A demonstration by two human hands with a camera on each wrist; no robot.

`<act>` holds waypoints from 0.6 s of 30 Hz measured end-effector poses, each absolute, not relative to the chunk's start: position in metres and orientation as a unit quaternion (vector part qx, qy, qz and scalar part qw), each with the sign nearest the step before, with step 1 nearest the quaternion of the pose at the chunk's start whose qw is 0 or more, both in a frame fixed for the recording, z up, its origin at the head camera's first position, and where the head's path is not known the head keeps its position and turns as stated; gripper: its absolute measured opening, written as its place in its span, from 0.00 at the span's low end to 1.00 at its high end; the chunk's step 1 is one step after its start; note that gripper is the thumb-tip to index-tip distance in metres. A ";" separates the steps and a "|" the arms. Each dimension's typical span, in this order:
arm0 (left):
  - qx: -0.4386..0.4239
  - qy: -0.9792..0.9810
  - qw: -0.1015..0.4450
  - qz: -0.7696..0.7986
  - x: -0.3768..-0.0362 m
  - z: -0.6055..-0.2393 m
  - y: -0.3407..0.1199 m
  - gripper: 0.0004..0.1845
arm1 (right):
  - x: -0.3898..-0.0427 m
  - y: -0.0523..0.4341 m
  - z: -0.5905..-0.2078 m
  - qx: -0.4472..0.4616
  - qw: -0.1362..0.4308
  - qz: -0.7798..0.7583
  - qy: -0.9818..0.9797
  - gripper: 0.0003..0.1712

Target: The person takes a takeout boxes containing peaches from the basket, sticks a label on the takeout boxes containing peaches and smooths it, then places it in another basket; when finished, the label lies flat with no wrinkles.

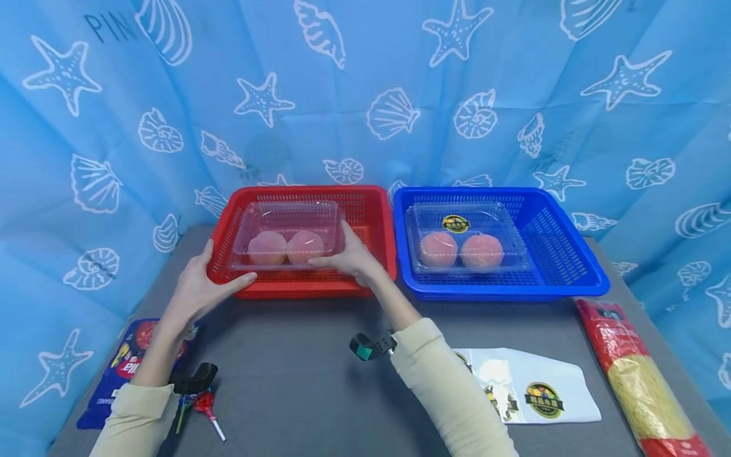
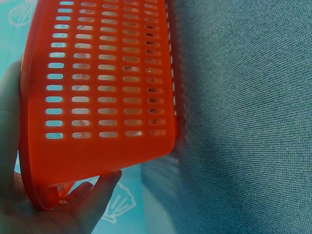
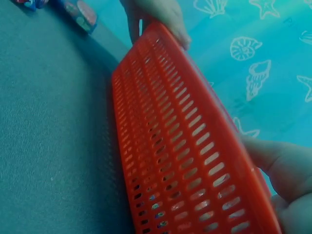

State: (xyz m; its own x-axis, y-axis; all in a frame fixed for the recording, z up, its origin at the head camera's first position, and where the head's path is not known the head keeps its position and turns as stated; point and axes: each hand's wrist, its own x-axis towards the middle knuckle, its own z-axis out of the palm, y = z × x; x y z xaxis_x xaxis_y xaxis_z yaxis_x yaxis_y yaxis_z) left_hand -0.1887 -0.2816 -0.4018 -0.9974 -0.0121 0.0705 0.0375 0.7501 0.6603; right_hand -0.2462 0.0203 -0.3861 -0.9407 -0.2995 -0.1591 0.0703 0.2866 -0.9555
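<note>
My left hand [image 1: 197, 289] grips the front left corner of the red basket [image 1: 374, 216], thumb over the rim and fingers curled along the slotted outer wall, as the left wrist view confirms with the thumb under the corner lip. My right hand [image 1: 348, 257] reaches over the front rim of the same basket, its fingers laid straight against the near edge of a clear plastic box [image 1: 285, 219] inside; whether they pinch the box or only rest on it I cannot tell. That box holds two peaches [image 1: 285, 247] side by side. The red basket stands on the grey surface [image 1: 297, 381], left of centre and near the blue shell-print curtain [image 1: 365, 82]. Just beside it to the right, nearly touching, stands a blue basket [image 1: 571, 254] with a second clear box [image 1: 465, 219] holding two more peaches and bearing a round label. On the surface nearer me lie a blue snack packet [image 1: 114, 374] and a red lollipop [image 1: 205, 406] at left, a white label sheet [image 1: 537, 393] at right, and a long packet of noodles [image 1: 639, 374] at far right.
</note>
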 end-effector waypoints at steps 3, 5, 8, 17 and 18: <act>-0.009 -0.934 0.030 -0.355 -0.188 -0.400 -0.282 0.56 | -0.248 0.021 -0.386 -0.015 0.177 -0.601 0.779 0.55; -0.008 -0.934 0.028 -0.355 -0.188 -0.400 -0.283 0.57 | -0.248 0.022 -0.385 0.013 0.188 -0.609 0.770 0.55; -0.005 -0.934 0.026 -0.356 -0.188 -0.399 -0.283 0.57 | -0.248 0.024 -0.384 0.023 0.197 -0.618 0.761 0.59; 0.006 -0.934 0.018 -0.357 -0.185 -0.400 -0.280 0.61 | -0.249 0.025 -0.382 -0.023 0.219 -0.630 0.744 0.66; 0.006 -0.934 0.018 -0.358 -0.185 -0.400 -0.280 0.61 | -0.248 0.025 -0.382 -0.027 0.219 -0.633 0.742 0.66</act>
